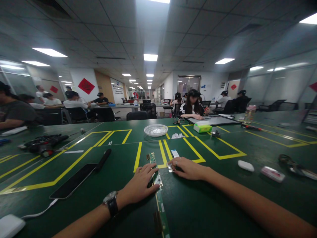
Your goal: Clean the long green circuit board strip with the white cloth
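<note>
A long, narrow green circuit board (162, 206) runs away from me along the green table. My left hand (138, 181), with a watch on the wrist, lies across the board and grips it, thumb near a connector and fingers curled over the upper part. Just right of the board, my right hand (189, 168) pinches a short white flat ribbon cable (175, 153) whose far end is blue. Its fingertips cover part of the cable, so I cannot tell whether the cable touches the board.
A white basket (156, 130) stands ahead, near a green tissue pack (202, 128). A phone (74, 181) on a cable lies left, beyond it power tools (47, 145). White cases (246, 166) lie right. A co-worker (193, 105) sits opposite at a flat panel (218, 120).
</note>
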`<state>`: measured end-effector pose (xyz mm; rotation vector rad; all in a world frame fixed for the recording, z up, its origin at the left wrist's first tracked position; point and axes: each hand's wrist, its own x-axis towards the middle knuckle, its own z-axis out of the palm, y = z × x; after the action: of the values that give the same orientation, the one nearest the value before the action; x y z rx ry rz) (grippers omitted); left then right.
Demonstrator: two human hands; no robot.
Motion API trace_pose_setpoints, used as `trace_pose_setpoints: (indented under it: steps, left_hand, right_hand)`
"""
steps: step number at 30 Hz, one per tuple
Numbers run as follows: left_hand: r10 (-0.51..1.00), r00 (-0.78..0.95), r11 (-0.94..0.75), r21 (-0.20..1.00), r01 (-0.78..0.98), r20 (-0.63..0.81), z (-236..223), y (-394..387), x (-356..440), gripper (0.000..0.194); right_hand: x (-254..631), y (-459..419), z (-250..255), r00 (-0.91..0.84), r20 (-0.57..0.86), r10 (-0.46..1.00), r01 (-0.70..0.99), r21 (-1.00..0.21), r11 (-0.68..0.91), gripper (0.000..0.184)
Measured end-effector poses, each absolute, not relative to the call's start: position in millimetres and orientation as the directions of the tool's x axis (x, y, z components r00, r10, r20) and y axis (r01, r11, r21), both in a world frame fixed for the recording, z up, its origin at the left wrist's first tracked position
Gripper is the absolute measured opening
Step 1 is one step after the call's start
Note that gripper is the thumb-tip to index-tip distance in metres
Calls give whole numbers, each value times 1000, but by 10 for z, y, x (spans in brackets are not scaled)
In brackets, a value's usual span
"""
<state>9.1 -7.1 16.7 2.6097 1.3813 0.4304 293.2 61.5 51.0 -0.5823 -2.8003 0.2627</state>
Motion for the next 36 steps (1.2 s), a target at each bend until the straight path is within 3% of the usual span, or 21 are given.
trace_pose_setpoints:
  steps: [6, 15, 20, 27, 36]
  left_hand:
    - [820, 545, -572, 264, 777, 174, 146, -57, 75, 62]
    - [851, 493, -523, 225, 822, 178, 123, -51, 88, 76]
    - [841, 532, -540, 226, 811, 102, 185, -72, 97, 75]
    - [815, 570, -577, 227, 785, 100, 204, -82, 98, 73]
    - [806, 577, -591, 236, 771, 132, 186, -77, 90, 70]
  right_hand:
    - [2817, 500, 535, -835, 196, 514, 505, -96, 858, 22]
    - [2770, 446, 554, -815, 133, 564, 561, -61, 825, 26]
    - [2777, 516, 477, -793, 198, 577, 566, -115, 817, 21]
    - [2650, 537, 330, -767, 300, 567, 509, -255, 822, 16]
    - [2556, 502, 299, -746, 329, 579, 501, -297, 813, 13]
